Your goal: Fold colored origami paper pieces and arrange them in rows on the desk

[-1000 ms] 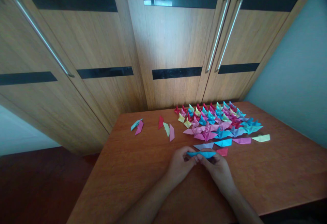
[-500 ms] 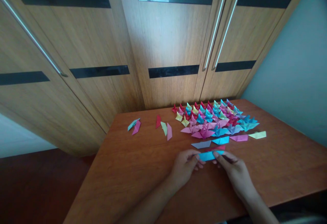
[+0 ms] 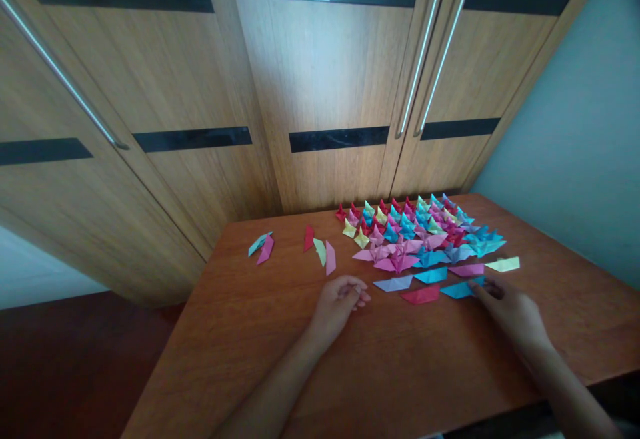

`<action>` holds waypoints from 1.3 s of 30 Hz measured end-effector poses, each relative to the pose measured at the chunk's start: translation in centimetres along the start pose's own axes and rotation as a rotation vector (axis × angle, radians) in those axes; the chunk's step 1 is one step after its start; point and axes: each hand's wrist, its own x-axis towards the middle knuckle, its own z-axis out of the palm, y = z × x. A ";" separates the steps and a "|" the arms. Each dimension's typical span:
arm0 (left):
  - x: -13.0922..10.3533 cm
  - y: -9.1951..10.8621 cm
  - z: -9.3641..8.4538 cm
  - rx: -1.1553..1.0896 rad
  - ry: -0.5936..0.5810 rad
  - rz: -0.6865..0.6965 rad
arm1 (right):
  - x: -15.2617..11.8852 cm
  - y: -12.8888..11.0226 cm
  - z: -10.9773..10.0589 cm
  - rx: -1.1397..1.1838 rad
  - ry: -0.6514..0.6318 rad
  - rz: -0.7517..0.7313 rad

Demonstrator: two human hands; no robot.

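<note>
My right hand (image 3: 510, 309) has its thumb and fingers on the right end of a blue folded paper strip (image 3: 457, 289), low over the table. My left hand (image 3: 340, 300) is curled with thumb against fingers, nothing visible in it, left of a lavender strip (image 3: 393, 283). Between the hands lies a red strip (image 3: 421, 294). Behind it are another blue strip (image 3: 431, 275), a magenta strip (image 3: 467, 270) and a pale yellow strip (image 3: 503, 265).
Many coloured folded paper figures (image 3: 407, 229) stand at the table's back right. Further left lie red (image 3: 309, 238), pale green (image 3: 320, 251), pink (image 3: 331, 258), magenta (image 3: 266, 250) and light blue (image 3: 259, 243) pieces. A wooden cabinet (image 3: 330, 72) rises behind the brown table (image 3: 240, 332).
The blue strip, held between both hands earlier, has moved right to beside the red strip with my right hand. My left hand has let go and moved left.
</note>
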 end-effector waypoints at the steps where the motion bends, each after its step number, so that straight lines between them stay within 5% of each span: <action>1: 0.0 0.0 -0.1 0.001 0.005 -0.003 | 0.0 0.0 0.1 -0.050 -0.037 0.012; 7: 0.2 -0.2 -0.3 0.025 -0.005 0.003 | -0.5 -1.2 0.2 -0.271 -0.099 0.123; 16: 0.2 0.0 -0.4 0.054 -0.003 -0.023 | -0.5 -1.7 0.3 -0.302 -0.078 0.124; 23: 0.4 0.3 -1.1 0.051 0.012 0.028 | -1.0 -1.8 0.0 -0.230 0.063 0.097; 27: 1.9 1.0 -4.5 0.182 0.145 0.131 | -2.1 -4.7 0.4 -0.158 0.188 -0.021; 32: 3.0 1.8 -11.9 0.716 0.488 0.260 | -3.5 -11.1 2.3 0.193 0.108 -0.368; 35: 2.7 2.2 -15.5 1.066 0.687 0.211 | -4.4 -14.5 3.8 0.323 0.044 -0.470; 39: 2.5 2.2 -17.7 1.335 0.746 0.057 | -5.9 -17.2 5.4 0.397 -0.058 -0.532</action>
